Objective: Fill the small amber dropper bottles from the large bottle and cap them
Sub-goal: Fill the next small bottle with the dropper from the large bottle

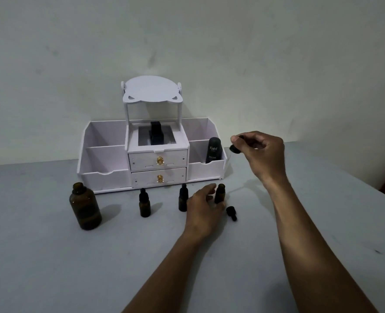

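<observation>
The large amber bottle (85, 206) stands uncapped at the left of the grey table. Two small amber bottles (144, 206) (183, 201) stand capped with black droppers in the middle. A third small bottle (219, 193) is uncapped, and my left hand (204, 205) holds it at its base. My right hand (260, 152) is raised above and to the right, pinching a black dropper cap (234, 149) whose thin glass pipette hangs down. Another black dropper cap (231, 212) lies on the table just right of the held bottle.
A white cosmetic organizer (153, 159) with two drawers and side compartments stands against the wall behind the bottles. It holds a dark Kahf tube (214, 150) on the right and a black bottle (156, 134) in the centre. The table's right edge (367, 177) runs diagonally.
</observation>
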`<state>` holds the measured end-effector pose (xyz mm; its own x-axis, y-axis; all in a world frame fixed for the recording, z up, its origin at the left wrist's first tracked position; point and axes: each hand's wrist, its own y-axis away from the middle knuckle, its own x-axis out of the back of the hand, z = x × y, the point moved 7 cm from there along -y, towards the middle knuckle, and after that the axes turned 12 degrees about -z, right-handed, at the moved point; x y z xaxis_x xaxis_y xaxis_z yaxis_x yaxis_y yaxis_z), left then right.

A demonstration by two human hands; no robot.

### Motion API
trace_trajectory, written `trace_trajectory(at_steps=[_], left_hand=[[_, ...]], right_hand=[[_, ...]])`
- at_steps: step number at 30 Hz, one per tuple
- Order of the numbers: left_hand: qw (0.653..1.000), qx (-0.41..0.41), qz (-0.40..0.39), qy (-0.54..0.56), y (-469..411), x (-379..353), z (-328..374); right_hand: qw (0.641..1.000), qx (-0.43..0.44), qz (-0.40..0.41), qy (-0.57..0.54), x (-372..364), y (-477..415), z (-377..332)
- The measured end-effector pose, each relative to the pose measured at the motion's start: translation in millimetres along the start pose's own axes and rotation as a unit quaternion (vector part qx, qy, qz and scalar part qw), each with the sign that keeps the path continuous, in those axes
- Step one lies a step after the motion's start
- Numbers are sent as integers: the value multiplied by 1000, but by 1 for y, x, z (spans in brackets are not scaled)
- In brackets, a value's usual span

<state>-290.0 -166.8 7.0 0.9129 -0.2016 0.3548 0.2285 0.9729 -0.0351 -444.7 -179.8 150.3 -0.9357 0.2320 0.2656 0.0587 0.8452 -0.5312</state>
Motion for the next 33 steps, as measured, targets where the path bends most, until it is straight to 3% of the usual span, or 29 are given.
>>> trace_trajectory(at_steps=[6,10,16,20,23,28,33], left_hand=[[997,-6,-71,-10,42,23,8],[998,-42,-47,-20,76,68,19],[982,-103,158,-30,123,168,17],[941,-109,320,-14,146,227,-4],[916,-84,393,-11,157,258,-26],[951,-33,305,37,140,270,-70],[972,-51,221,60,128,261,-81]], right_hand=[[996,10,-6,-94,-6,-1,-21],[988,20,-65,-140,-40,1,-44],[966,43,-143,-212,-111,8,-82],[952,27,-160,-258,-156,11,-94],[943,11,-157,-293,-185,14,-99],[937,10,-171,-304,-219,19,-103],[939,14,-180,-292,-235,22,-104]])
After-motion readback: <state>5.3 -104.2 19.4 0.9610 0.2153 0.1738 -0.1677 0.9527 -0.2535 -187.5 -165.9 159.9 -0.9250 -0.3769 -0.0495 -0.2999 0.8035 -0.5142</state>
